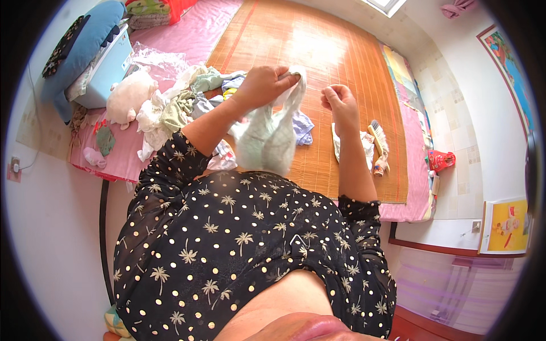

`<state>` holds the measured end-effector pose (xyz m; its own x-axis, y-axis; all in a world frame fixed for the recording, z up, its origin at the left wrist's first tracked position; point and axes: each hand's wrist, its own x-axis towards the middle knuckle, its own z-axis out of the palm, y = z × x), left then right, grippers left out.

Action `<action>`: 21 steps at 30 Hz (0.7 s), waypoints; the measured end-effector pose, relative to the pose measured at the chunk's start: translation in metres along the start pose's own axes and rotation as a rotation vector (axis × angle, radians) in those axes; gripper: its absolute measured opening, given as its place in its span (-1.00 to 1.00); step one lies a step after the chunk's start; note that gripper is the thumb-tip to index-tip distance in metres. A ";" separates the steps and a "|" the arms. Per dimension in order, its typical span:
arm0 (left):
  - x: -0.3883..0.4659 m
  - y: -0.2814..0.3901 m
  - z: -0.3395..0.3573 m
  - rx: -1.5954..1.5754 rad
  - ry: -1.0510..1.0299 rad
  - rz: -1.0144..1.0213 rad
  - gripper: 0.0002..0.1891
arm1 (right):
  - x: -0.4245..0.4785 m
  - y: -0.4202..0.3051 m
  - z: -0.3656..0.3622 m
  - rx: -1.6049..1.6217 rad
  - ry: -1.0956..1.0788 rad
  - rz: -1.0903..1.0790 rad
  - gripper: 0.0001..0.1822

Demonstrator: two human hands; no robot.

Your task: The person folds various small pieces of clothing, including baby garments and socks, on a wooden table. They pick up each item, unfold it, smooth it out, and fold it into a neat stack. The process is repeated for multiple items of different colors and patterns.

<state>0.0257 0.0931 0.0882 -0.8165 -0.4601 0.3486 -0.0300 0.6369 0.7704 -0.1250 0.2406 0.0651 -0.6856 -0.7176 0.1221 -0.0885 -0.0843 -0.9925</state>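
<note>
My left hand (pixel 265 85) grips a pale grey-green cloth garment (pixel 268 140) at its top, and the cloth hangs down in front of my chest. My right hand (pixel 340 99) is raised to the right of the cloth, apart from it, with its fingers curled; whether something small is between them I cannot tell. Behind the hanging cloth, a blue-violet cloth (pixel 302 128) lies on the woven bamboo mat (pixel 332 170). A white cloth with a coloured print (pixel 222 157) lies to the left, partly hidden. Loose clothes (pixel 177 111) are heaped beyond my left forearm.
A bed brush (pixel 379 137) lies right of my right forearm, beside white cloth (pixel 367 147). At the left are a white plush toy (pixel 131 97), a light blue storage box (pixel 108 72) and a large blue plush toy (pixel 91 38). A red packet (pixel 441 160) stands by the right wall.
</note>
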 end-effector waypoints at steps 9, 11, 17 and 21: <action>0.010 0.016 -0.009 0.277 0.081 0.079 -0.58 | -0.055 0.016 0.058 -0.124 -0.058 0.062 -0.64; 0.010 0.020 -0.009 0.273 0.068 0.077 -0.56 | -0.040 0.024 0.059 0.027 -0.056 0.169 -0.66; 0.006 0.004 -0.026 0.277 -0.242 0.007 -0.60 | -0.016 0.002 0.013 0.414 0.049 0.018 -0.79; -0.010 -0.023 -0.020 0.260 -0.485 0.049 -0.68 | -0.012 -0.037 0.005 0.354 -0.015 -0.052 -0.81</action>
<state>0.0465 0.0708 0.0782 -0.9907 -0.1274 0.0472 -0.0766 0.8104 0.5809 -0.1102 0.2492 0.0999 -0.6756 -0.7162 0.1749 0.1346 -0.3530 -0.9259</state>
